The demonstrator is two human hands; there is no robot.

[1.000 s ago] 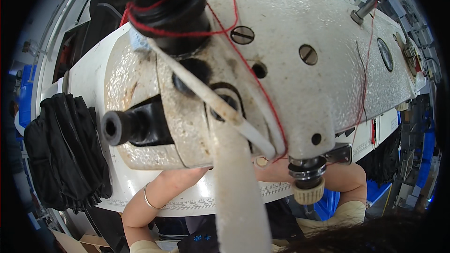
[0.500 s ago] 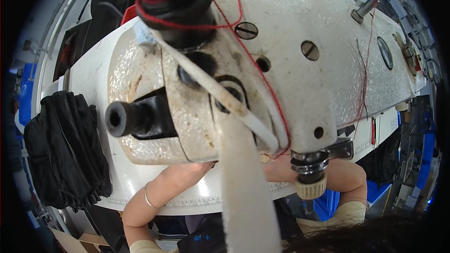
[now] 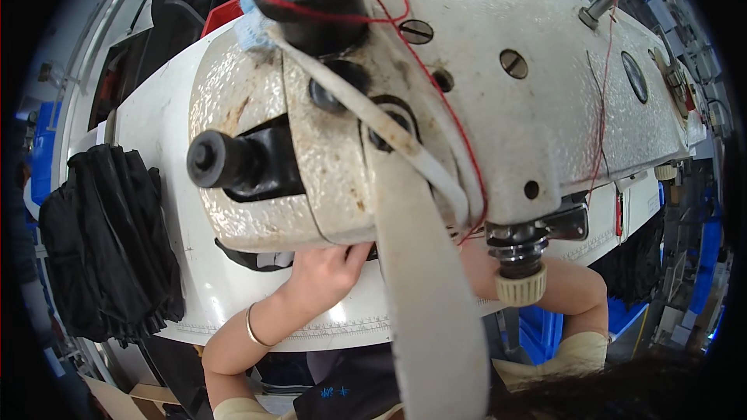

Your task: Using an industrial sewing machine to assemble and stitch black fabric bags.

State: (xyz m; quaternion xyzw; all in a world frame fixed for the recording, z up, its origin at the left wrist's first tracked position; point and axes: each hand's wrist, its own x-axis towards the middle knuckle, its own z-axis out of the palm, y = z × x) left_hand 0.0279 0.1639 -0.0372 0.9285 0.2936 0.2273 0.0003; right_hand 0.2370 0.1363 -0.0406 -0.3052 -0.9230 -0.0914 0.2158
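Note:
A large white sewing machine [image 3: 513,132] fills the middle and hides much of my hands. My left hand [image 3: 327,274] is under the left end of its head, fingers bent and closed at a piece of black cloth [image 3: 253,257]; the fingertips are hidden. That cloth pokes out beneath the head, with a pale patch on it. Behind the pale lever [image 3: 426,288] and the tension knob [image 3: 520,288] is my right hand [image 3: 478,266], its fingers out of sight. Red thread [image 3: 436,82] runs down the machine's front.
A thick stack of black cloth pieces [image 3: 109,241] lies at the left of the white table [image 3: 187,295]. A printed ruler strip follows the table's near edge. Blue bins [image 3: 542,342] stand below on the right, beside more black cloth [image 3: 634,257].
My left hand has come further into view from beneath the machine head, and black cloth now shows beside it. The whole machine has shifted slightly right and up in the picture.

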